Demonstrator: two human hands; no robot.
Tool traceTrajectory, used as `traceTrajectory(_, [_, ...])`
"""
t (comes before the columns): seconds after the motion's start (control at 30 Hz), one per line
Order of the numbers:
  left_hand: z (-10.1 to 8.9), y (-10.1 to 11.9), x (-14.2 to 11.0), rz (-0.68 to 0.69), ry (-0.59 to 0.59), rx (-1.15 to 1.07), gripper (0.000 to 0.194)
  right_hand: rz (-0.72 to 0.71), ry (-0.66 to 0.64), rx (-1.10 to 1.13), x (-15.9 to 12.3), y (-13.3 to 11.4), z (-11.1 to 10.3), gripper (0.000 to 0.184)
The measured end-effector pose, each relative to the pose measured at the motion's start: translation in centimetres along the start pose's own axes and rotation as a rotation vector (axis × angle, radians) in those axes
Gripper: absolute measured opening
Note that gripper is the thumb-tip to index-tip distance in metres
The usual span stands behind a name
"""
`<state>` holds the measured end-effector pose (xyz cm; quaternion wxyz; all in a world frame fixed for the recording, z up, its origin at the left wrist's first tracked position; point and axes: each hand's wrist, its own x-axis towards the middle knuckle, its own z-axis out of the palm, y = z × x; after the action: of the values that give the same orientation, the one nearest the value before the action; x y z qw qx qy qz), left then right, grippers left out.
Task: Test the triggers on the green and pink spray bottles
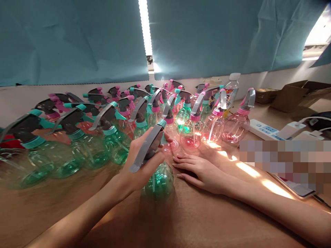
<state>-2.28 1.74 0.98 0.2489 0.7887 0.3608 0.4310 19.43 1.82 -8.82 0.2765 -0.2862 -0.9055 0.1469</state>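
My left hand point(141, 155) is wrapped round the neck of a green spray bottle point(159, 182) with a grey and teal trigger head. The bottle is upright at the front of the group, and my fingers hide its collar. Beside it, to the right, my right hand point(198, 170) lies flat on the brown table point(124, 224), fingers stretched out, holding nothing. Just beyond that hand stands a pink spray bottle point(192, 136). Nearest on the left of my left hand is another green spray bottle point(116, 144).
Several more green and pink spray bottles crowd the table's back and left. A clear drink bottle point(232, 88) with a white cap stands behind. On the right are a power strip point(263, 129) with plugs, an open cardboard box point(292, 96) and a partly blurred phone point(297, 186).
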Motion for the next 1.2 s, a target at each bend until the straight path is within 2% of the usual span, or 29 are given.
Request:
traceTrajectory(0.1, [0.14, -0.35, -0.1, -0.018, -0.04, -0.132, 0.025, 0.011, 0.014, -0.03, -0.04, -0.13, -0.02, 0.032])
traceTrajectory(0.2, [0.2, -0.75, -0.27, -0.026, -0.044, -0.132, 0.029, 0.023, 0.029, -0.051, -0.04, -0.22, -0.03, 0.031])
traceTrajectory(1.03, [0.33, -0.57, -0.17, -0.093, -0.017, -0.165, 0.024, 0.076, -0.049, -0.039, -0.38, 0.12, -0.34, 0.038])
traceTrajectory(1.2, [0.32, -0.56, -0.14, -0.071, -0.012, -0.18, 0.025, 0.079, -0.065, -0.033, -0.36, 0.22, -0.31, 0.04])
